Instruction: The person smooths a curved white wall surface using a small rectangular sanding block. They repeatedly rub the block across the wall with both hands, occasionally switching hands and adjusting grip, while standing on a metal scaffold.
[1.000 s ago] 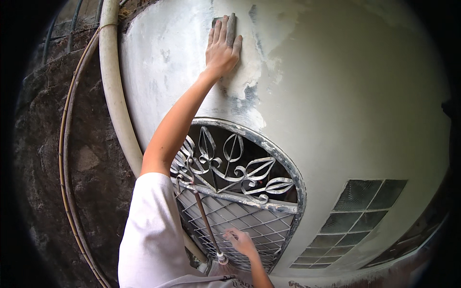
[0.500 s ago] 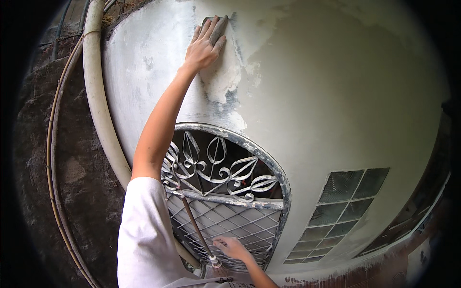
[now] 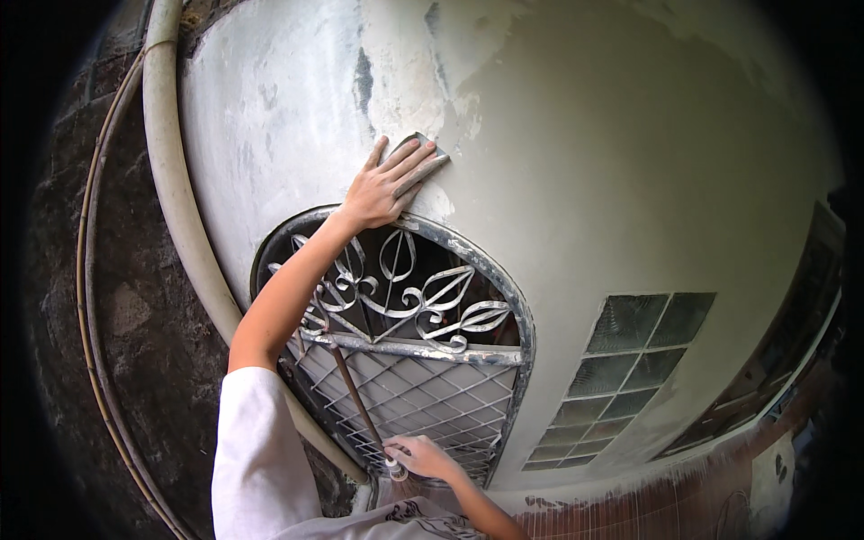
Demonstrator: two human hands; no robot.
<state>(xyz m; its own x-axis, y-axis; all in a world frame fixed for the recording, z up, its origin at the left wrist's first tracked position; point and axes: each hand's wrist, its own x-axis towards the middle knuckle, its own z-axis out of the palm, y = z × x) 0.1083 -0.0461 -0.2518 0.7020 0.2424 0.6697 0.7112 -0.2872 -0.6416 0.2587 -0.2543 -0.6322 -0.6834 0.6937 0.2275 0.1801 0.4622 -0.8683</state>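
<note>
White sleeve fabric showed nearest, at the lower left. Beyond it, the right hand hung by a broom, fingers loosely curled; whether its grip held anything, I could not tell. Farther out, the left hand lay nearly flat, its grip holding a grey sheet against the patchy wall, just above an arched metal gate

Dk rough wall L — paned glass window lwr R.
</note>
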